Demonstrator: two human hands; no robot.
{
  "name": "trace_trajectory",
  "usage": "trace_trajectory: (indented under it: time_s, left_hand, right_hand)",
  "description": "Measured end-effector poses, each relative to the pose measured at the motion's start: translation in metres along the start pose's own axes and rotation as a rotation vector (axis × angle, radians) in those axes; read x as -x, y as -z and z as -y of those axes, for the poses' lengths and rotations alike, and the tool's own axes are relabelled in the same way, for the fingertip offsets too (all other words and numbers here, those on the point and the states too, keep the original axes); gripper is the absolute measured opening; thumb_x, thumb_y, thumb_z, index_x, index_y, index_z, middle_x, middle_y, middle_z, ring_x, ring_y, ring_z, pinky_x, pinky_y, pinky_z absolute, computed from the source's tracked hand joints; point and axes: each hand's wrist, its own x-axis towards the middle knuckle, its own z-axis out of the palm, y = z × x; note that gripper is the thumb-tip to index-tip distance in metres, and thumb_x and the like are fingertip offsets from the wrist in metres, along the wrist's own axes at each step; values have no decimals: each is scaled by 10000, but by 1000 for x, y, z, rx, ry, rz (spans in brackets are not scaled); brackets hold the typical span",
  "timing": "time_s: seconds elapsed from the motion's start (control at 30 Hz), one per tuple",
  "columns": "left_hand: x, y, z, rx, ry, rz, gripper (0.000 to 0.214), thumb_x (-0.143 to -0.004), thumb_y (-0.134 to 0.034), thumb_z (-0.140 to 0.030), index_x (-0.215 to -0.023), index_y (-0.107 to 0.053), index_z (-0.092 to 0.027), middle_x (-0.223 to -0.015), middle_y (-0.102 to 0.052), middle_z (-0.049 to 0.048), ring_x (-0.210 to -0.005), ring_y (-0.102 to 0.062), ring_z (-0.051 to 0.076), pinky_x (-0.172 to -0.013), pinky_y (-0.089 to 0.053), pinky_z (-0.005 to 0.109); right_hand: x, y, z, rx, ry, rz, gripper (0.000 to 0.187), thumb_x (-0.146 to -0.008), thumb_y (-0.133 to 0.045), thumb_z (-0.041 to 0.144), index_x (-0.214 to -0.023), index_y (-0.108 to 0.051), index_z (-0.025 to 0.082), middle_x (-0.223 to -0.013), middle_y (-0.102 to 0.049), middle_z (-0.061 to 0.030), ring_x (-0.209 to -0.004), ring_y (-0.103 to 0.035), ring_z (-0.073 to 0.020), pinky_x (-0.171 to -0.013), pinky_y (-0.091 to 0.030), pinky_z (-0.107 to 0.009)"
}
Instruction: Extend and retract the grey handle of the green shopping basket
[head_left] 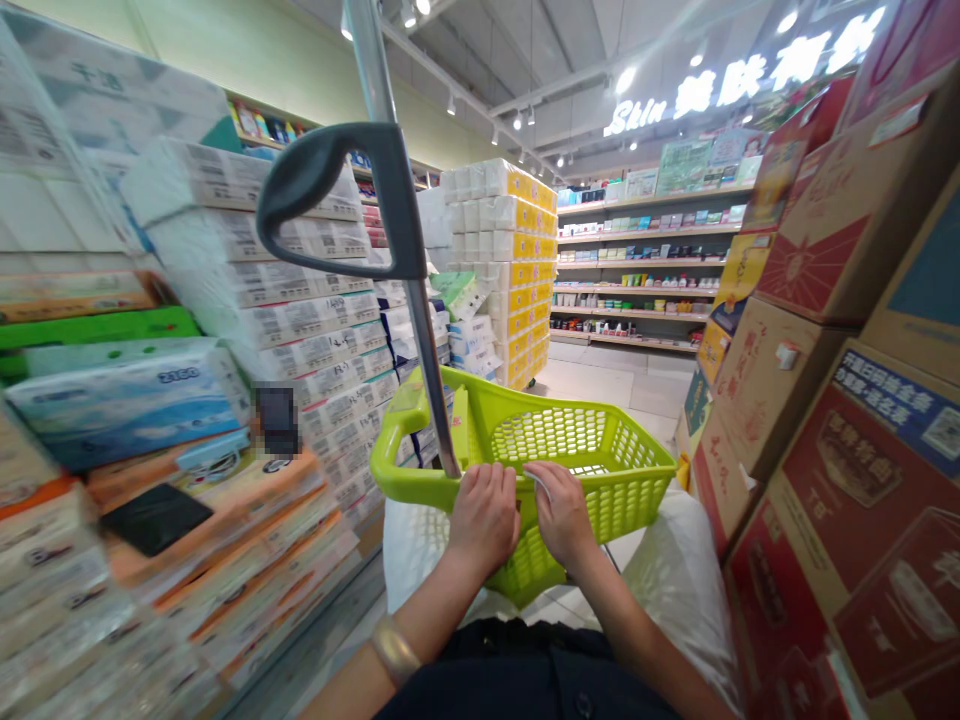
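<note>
The left hand (486,515) is curled over the near rim of the green basket (592,482), fingers closed on it. The right hand (564,515) is just beside it, fingers bent onto the same rim; a thin pale edge shows there, but I cannot tell whether the hand grips it. The basket is in front of the person, between stacks. A metal pole (433,370) with a dark grip (409,200) rises at its near left. A bracelet (395,650) circles the left wrist. Tissue packs (322,330) are piled on the left, a black flat thing (156,518) lying on the near ones. Cartons (784,380) stand on the right; stocked shelves (637,262) are far off.
</note>
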Motion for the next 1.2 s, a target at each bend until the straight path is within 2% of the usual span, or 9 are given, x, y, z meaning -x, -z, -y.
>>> trace_trajectory:
  time_s: [0.17,0.37,0.57,0.77,0.97,1.13,1.2]
  left_hand:
    - [-1,1,-1,-11,12,2,313,-770,-547,-231,-1065,-578,-132,-965,-589,118,-941,-505,281,-924,-367,427]
    - [0,3,-2,-24,-4,1,277,-796,-509,-207,-1052,-581,-132,-925,-590,109,-908,-505,268,-902,-368,424]
    - [0,1,-1,-31,6,9,350,-765,-550,-231,-1094,-574,-117,-981,-591,121,-954,-505,280,-920,-363,419]
    - [-1,5,-2,-38,0,-3,271,-800,-519,-215,-1050,-585,-134,-918,-591,98,-902,-511,263,-907,-365,409]
    - [-1,2,-2,-35,3,1,308,-767,-552,-231,-1057,-575,-130,-952,-593,112,-931,-506,276,-912,-366,415]
    - [-1,2,-1,-38,-3,-16,261,-796,-518,-216,-1034,-583,-133,-909,-589,99,-892,-505,267,-896,-366,411]
    - [-1,2,-1,-33,-4,-12,263,-789,-524,-212,-1032,-583,-133,-910,-589,97,-893,-504,267,-900,-364,409]
  right_hand:
    - [-1,1,-2,58,-95,-79,372,-825,-412,85,-1041,-686,213,-1045,-688,-84,-1018,-587,-229,-950,-430,-416]
    - [-1,-1,10,-69,27,37,360,-889,-389,134,-1113,-659,215,-1107,-676,-74,-1067,-585,-210,-982,-427,-392]
    - [0,1,-1,41,-95,-66,364,-842,-402,98,-1050,-678,212,-1052,-686,-78,-1022,-588,-225,-960,-425,-413]
    - [1,-2,7,-49,29,16,367,-871,-405,122,-1117,-661,215,-1106,-677,-74,-1066,-584,-212,-983,-427,-395]
    - [0,1,-1,55,-99,-56,356,-845,-402,93,-1045,-678,199,-1053,-685,-83,-1032,-585,-229,-964,-415,-414]
    - [0,-2,8,-38,25,19,361,-870,-399,109,-1109,-652,205,-1108,-673,-68,-1062,-576,-208,-978,-414,-378]
    - [0,-2,7,-38,29,26,353,-882,-397,120,-1107,-653,210,-1104,-675,-65,-1057,-580,-204,-974,-414,-373]
